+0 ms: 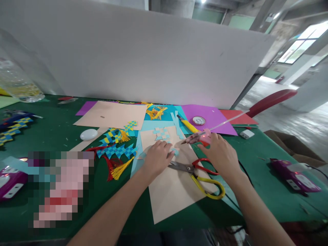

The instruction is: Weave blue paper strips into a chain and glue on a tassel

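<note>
My left hand (pixel 159 155) rests on a peach sheet of paper (pixel 166 205), fingers curled at a small light-blue paper piece (pixel 175 151). Just beyond it lies a woven blue-and-peach paper piece (pixel 161 133). My right hand (pixel 220 152) is closed around the handle end of a pink glue gun (pixel 198 137), which partly hides behind the fingers. The gun's nozzle points left toward my left hand, and a clear glue stick sticks out of its back. Between my hands lie open scissors (pixel 207 186) with red and yellow handles, their blade tips close to my left thumb.
Woven fish-like paper pieces (pixel 116 151) with tassels lie left. A yellow cutter (pixel 188 125), a round lid (pixel 199 120) and purple paper (pixel 217 124) are behind. Purple boxes (pixel 294 176) stand at both sides. A white board (pixel 128 54) closes off the back.
</note>
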Action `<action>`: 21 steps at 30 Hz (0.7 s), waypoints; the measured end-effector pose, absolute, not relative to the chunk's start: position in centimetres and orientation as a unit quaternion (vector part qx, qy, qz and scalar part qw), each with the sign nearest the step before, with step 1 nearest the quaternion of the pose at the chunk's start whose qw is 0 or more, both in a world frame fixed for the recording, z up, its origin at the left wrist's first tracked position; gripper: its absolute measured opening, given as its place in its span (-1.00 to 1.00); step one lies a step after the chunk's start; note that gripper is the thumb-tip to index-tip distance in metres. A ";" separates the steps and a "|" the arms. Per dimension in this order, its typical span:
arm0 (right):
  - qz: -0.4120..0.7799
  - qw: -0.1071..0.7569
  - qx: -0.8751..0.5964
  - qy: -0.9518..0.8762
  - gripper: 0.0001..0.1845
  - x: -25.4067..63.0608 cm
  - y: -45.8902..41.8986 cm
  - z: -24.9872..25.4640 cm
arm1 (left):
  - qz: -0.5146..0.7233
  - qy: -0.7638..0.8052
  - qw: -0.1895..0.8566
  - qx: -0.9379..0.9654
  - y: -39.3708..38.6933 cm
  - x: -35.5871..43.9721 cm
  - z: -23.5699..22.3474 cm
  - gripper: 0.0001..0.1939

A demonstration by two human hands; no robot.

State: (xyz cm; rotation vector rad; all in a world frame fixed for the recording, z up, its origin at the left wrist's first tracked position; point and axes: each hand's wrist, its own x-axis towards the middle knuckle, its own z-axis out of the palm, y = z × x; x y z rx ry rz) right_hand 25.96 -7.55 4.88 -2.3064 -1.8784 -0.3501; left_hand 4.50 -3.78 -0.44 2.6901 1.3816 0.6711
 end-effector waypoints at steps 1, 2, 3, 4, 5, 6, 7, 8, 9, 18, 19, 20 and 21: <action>-0.112 0.077 -0.775 -0.617 -0.62 26.5 -7.6 5.0 | 0.214 0.444 0.024 0.870 -3.8 4.5 -0.3 -0.76; -0.108 0.079 -0.783 -0.608 -0.62 27.0 -7.8 5.0 | 0.212 0.442 0.026 0.872 -3.8 4.6 -0.2 -0.73; -0.105 0.081 -0.790 -0.599 -0.62 27.6 -7.9 5.1 | 0.208 0.439 0.027 0.874 -3.8 4.6 -0.2 -0.72; -0.101 0.081 -0.796 -0.591 -0.63 28.2 -8.1 5.1 | 0.204 0.437 0.026 0.876 -3.8 4.6 -0.2 -0.72; -0.098 0.081 -0.802 -0.584 -0.63 28.9 -8.3 5.0 | 0.201 0.433 0.025 0.878 -3.7 4.6 -0.2 -0.73; -0.096 0.080 -0.806 -0.578 -0.63 29.5 -8.5 4.8 | 0.199 0.429 0.024 0.881 -3.7 4.6 -0.3 -0.75; -0.094 0.080 -0.809 -0.575 -0.62 30.1 -8.7 4.6 | 0.199 0.424 0.023 0.883 -3.7 4.6 -0.4 -0.78; -0.092 0.080 -0.811 -0.572 -0.62 30.7 -9.0 4.4 | 0.199 0.420 0.023 0.885 -3.6 4.6 -0.5 -0.80; -0.088 0.081 -0.813 -0.569 -0.61 31.2 -9.3 4.1 | 0.201 0.418 0.023 0.886 -3.6 4.6 -0.6 -0.81; -0.020 0.102 -0.830 -0.548 -0.64 33.3 -11.4 1.9 | 0.212 0.402 0.037 0.890 -3.6 4.8 -0.6 -0.83; -0.017 0.105 -0.833 -0.544 -0.64 33.3 -11.4 1.8 | 0.210 0.395 0.042 0.893 -3.6 4.8 -0.5 -0.83; -0.017 0.109 -0.835 -0.539 -0.63 33.3 -11.4 1.6 | 0.208 0.388 0.048 0.897 -3.5 4.8 -0.4 -0.82; -0.021 0.113 -0.838 -0.534 -0.62 33.4 -11.3 1.4 | 0.206 0.383 0.053 0.899 -3.5 4.9 -0.4 -0.82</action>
